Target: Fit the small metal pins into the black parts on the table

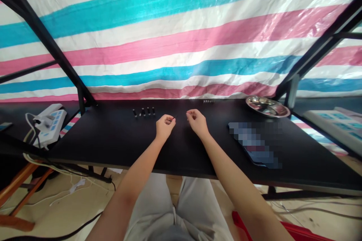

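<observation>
Over the middle of the black table [113, 135], my left hand [164, 127] is curled, thumb and fingertips pressed together. Whatever sits in that pinch is too small to make out. My right hand [198, 121] faces it across a short gap, also pinched closed, its contents hidden or too tiny to name. Left of my left hand, several small black cylinders with pale ends [143, 112] stand in a loose row. Behind my right hand, near the table's far edge, lies a row of small shiny metal pieces [208, 101].
A round metal dish [267, 107] stands at the back right. In front of it lies a blurred-out, phone-shaped object [253, 145]. Power strips with a plug [52, 124] are at the left. Black frame posts [56, 52] rise on both sides before a striped plastic sheet [181, 41].
</observation>
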Motion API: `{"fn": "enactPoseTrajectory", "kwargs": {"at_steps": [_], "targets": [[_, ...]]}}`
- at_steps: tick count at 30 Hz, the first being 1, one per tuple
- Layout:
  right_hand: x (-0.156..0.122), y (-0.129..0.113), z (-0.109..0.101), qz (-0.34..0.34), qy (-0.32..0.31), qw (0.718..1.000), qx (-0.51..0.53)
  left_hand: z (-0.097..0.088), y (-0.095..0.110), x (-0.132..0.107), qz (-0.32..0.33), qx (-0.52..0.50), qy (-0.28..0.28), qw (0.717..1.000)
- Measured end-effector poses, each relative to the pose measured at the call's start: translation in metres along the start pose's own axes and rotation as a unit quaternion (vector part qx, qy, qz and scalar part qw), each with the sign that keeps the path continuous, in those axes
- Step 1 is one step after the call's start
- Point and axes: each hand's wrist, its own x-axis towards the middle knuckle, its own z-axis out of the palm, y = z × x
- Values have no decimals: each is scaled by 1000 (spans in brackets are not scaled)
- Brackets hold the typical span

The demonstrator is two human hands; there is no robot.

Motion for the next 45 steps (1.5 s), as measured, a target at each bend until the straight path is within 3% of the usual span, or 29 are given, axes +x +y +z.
{"fn": "enactPoseTrajectory", "kwargs": {"at_steps": [3,7,15,25,33,45], "targets": [[-2,-2,0,17,8,994,105,0,2,1,-33,-57,-10,998],[-2,-4,4,74,38,966,243,-1,3,2,-45,-84,-7,995],[0,1,5,147,14,917,370,0,9,-1,-77,-127,-27,989],[-1,-4,2,194,-33,878,436,0,6,1,-85,-148,-38,985],[-3,-4,1,184,-50,885,425,-2,0,2,-91,-154,-32,983],[-6,-3,5,175,-67,881,434,-1,0,-1,-88,-134,-70,985]]}}
